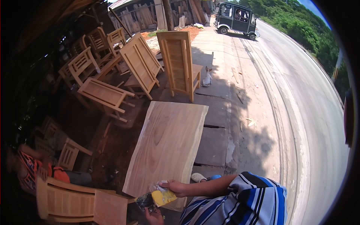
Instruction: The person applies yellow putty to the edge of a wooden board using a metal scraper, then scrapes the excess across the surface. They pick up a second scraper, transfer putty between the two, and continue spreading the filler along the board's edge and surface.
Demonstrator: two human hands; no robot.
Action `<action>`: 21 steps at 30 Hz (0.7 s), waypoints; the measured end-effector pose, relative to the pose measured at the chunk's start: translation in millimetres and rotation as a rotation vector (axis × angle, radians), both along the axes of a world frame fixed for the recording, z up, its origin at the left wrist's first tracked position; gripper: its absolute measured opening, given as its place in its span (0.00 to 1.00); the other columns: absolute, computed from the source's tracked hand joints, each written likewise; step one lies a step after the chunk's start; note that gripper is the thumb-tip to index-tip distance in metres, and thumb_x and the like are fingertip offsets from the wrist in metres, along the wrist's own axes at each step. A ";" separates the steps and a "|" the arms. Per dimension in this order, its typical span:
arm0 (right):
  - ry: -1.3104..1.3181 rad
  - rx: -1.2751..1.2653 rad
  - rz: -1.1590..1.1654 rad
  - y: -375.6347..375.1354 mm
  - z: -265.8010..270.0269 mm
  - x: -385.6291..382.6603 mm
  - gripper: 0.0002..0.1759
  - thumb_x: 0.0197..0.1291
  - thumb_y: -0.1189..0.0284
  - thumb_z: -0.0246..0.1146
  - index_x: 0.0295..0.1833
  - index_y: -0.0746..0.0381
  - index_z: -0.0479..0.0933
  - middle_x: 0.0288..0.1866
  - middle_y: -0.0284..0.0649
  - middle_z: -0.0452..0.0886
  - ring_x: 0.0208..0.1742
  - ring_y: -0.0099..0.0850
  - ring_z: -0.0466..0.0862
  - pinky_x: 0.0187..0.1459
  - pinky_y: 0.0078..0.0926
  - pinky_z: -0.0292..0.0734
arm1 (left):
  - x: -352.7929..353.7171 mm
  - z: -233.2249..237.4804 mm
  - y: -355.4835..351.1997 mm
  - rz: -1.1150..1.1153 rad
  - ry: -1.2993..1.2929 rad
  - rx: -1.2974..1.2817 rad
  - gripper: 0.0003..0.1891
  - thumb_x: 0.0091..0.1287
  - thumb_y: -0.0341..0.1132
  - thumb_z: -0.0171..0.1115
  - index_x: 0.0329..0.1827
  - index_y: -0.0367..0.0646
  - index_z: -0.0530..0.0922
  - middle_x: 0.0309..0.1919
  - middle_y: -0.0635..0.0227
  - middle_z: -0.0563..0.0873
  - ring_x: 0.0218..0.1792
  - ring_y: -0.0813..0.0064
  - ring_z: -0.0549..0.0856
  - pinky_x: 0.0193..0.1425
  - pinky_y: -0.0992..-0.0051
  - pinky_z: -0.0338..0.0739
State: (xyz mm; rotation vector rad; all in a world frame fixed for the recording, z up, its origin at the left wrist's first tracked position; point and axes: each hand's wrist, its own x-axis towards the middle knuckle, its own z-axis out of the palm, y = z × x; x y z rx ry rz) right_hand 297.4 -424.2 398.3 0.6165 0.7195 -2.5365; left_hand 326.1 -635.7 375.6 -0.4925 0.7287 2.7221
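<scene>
My right hand pinches a clear plastic packet with a bright yellow part. Just below it, my left hand is closed at the lower edge of a dark, speckled packet, which overlaps the yellow one in this view. Both hands are over the near end of a wide wooden slab with a pale, wavy edge. My right arm comes out of a blue, black and white striped sleeve.
Wooden chairs stand beyond the slab, with several more at left. Another chair is at lower left, beside a seated person. A small cat sits on the pavement. A dark three-wheeled vehicle is on the road.
</scene>
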 end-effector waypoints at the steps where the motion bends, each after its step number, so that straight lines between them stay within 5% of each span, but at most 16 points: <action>1: 0.000 -0.001 0.002 -0.3 -0.9 -0.4 0.17 0.67 0.64 0.57 0.46 0.71 0.73 0.39 0.42 0.83 0.36 0.33 0.86 0.37 0.31 0.83 | -0.2 3.1 1.6 0.011 -0.023 -0.032 0.08 0.69 0.33 0.52 0.45 0.41 0.75 0.35 0.65 0.83 0.33 0.72 0.82 0.38 0.74 0.81; 21: 0.014 -0.022 -0.037 -0.7 0.8 -2.0 0.16 0.66 0.65 0.57 0.46 0.68 0.75 0.39 0.41 0.83 0.37 0.34 0.86 0.39 0.33 0.83 | -9.1 14.6 9.1 -0.044 -0.056 -0.141 0.06 0.68 0.35 0.54 0.42 0.43 0.76 0.30 0.69 0.82 0.30 0.76 0.80 0.32 0.77 0.77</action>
